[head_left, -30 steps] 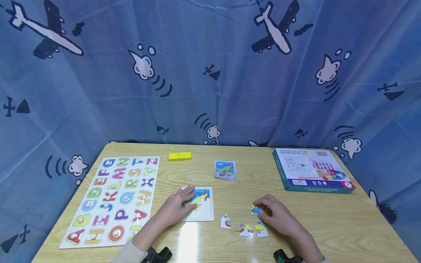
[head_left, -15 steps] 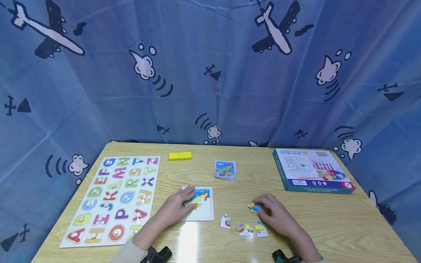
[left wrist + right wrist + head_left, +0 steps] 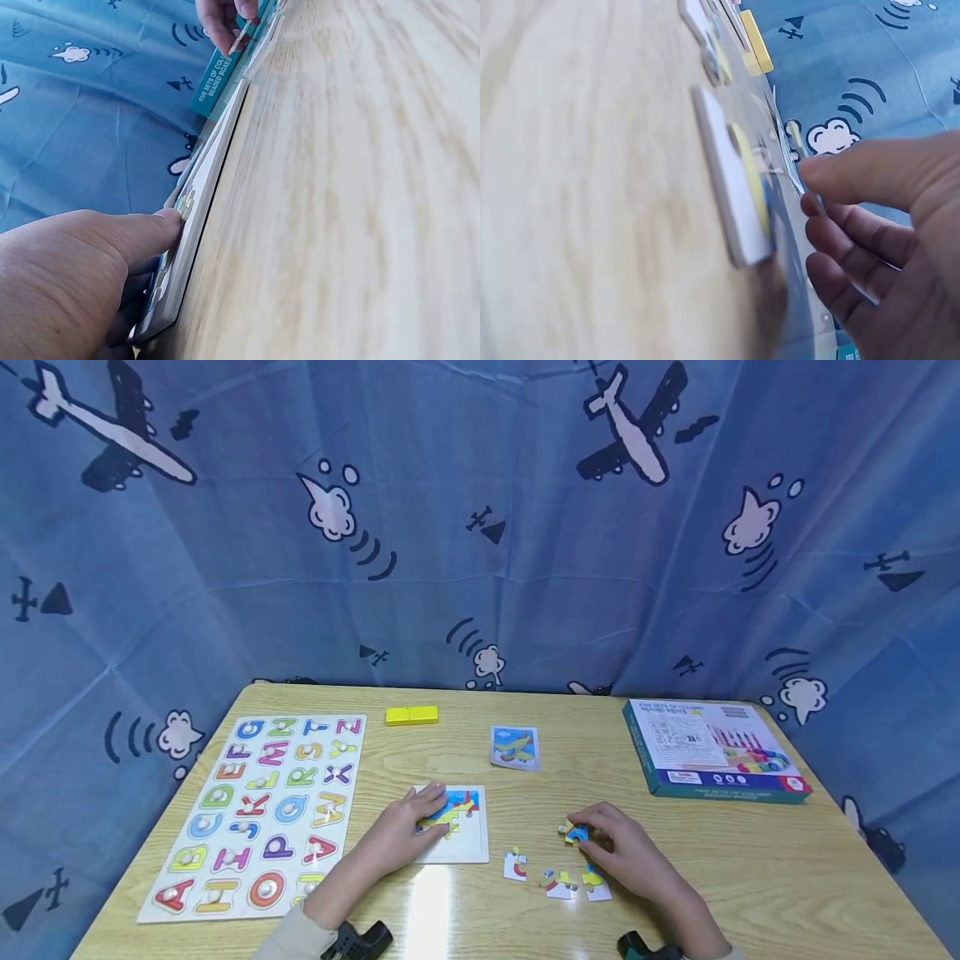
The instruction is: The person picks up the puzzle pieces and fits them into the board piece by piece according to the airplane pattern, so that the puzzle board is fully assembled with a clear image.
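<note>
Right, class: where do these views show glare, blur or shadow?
Head view: bright glare on the table, just below the puzzle board; left wrist view: table grain soft and blurred; right wrist view: table blurred too, with a dark shadow by a loose puzzle piece.

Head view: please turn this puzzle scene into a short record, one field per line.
Left grip: rests on puzzle board
Right grip: pinches one puzzle piece
Loose pieces: three, on the table
Puzzle board: partly filled
Picture card: beyond and right of the puzzle board
Letter board: left of the puzzle board
Box: right end of the table
</note>
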The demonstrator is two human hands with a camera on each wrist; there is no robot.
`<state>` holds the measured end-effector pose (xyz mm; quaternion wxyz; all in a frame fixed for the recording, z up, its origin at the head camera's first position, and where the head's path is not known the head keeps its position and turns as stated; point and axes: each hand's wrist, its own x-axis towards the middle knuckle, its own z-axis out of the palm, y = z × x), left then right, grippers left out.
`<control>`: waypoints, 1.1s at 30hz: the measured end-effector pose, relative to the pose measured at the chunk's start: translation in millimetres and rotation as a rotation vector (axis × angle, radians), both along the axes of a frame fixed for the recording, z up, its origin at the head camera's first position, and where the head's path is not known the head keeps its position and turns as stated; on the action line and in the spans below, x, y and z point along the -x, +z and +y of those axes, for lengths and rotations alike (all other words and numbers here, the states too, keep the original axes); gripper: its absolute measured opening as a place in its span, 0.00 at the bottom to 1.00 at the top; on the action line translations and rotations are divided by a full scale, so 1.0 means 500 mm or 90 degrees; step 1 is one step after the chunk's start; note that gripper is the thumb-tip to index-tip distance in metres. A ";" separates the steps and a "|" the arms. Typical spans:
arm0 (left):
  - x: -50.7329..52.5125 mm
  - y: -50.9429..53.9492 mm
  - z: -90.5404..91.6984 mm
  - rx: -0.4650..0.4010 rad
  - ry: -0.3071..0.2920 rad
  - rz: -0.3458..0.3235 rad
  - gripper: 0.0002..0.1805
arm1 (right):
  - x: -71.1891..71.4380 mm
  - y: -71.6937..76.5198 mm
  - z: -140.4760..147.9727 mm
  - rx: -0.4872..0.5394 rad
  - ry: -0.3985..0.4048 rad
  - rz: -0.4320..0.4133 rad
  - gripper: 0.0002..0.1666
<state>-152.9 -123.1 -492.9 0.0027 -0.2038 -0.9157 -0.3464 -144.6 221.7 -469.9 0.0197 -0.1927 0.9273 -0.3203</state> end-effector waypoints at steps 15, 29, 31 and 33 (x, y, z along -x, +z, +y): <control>0.003 0.000 0.001 0.005 -0.005 -0.003 0.27 | 0.011 0.015 -0.068 0.028 0.077 0.013 0.18; -0.001 0.001 -0.001 0.005 0.000 -0.005 0.28 | 0.030 0.025 -0.172 0.017 0.110 0.013 0.18; 0.000 0.001 -0.001 0.006 0.000 -0.001 0.27 | 0.032 0.026 -0.187 0.009 0.113 0.013 0.18; 0.000 0.001 0.000 0.006 -0.001 0.004 0.27 | 0.035 0.028 -0.202 -0.002 0.115 0.010 0.18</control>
